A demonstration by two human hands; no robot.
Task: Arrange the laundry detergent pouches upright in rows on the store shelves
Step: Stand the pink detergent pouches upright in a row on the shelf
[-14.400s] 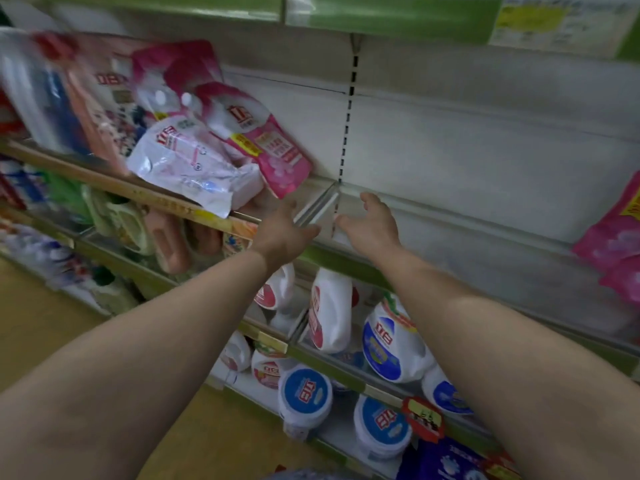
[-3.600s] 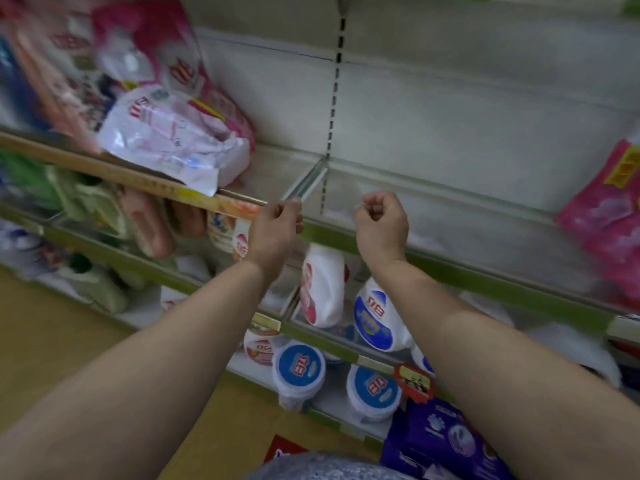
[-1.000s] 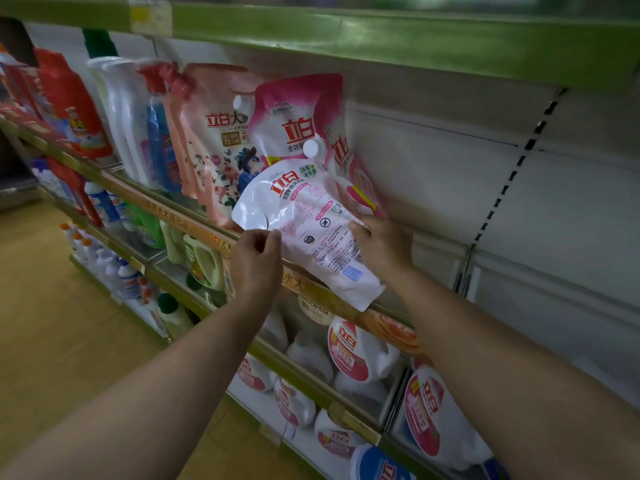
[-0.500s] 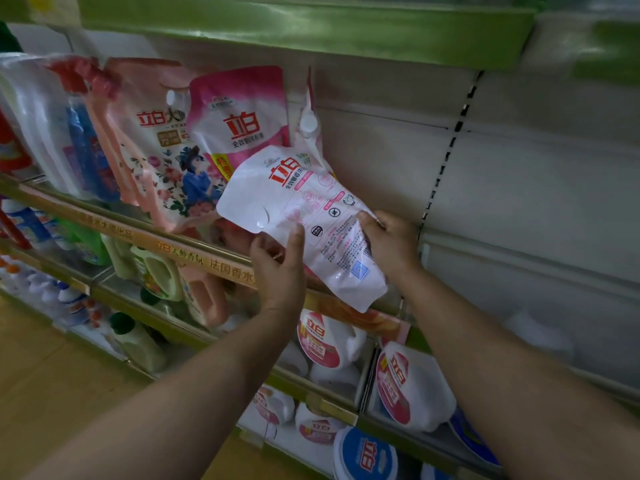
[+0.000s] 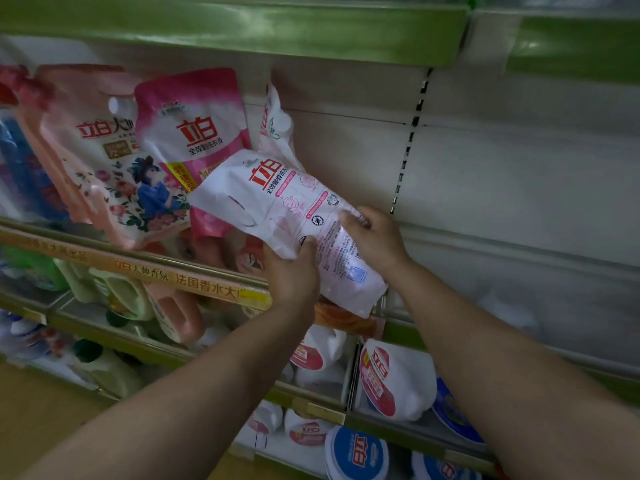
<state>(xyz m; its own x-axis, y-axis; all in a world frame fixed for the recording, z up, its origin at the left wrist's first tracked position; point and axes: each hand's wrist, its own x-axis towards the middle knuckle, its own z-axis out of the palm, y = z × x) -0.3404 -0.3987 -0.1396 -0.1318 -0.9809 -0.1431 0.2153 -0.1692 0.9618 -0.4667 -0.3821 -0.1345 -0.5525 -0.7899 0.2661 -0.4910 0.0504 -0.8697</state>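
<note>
A white detergent pouch [image 5: 277, 202] with red lettering lies tilted, its top up-left and its bottom hanging over the shelf's front edge [image 5: 194, 282]. My left hand [image 5: 292, 271] grips its lower left side, thumb on the front. My right hand [image 5: 375, 237] holds its right edge. Behind it a pink pouch [image 5: 194, 133] stands upright, a floral pouch [image 5: 100, 161] leans to its left, and another white pouch [image 5: 277, 133] shows edge-on at the back.
The shelf section [image 5: 519, 271] right of the perforated upright [image 5: 408, 143] holds no goods. White detergent jugs [image 5: 394, 379] and blue-capped tubs [image 5: 356, 452] fill the lower shelves. Green and peach bottles [image 5: 121, 296] stand lower left. A green shelf edge [image 5: 242, 29] runs overhead.
Over the last second my left hand moved from the shelf edge onto the white pouch's lower left side. My right hand stayed on its right edge and the pouch remains tilted.
</note>
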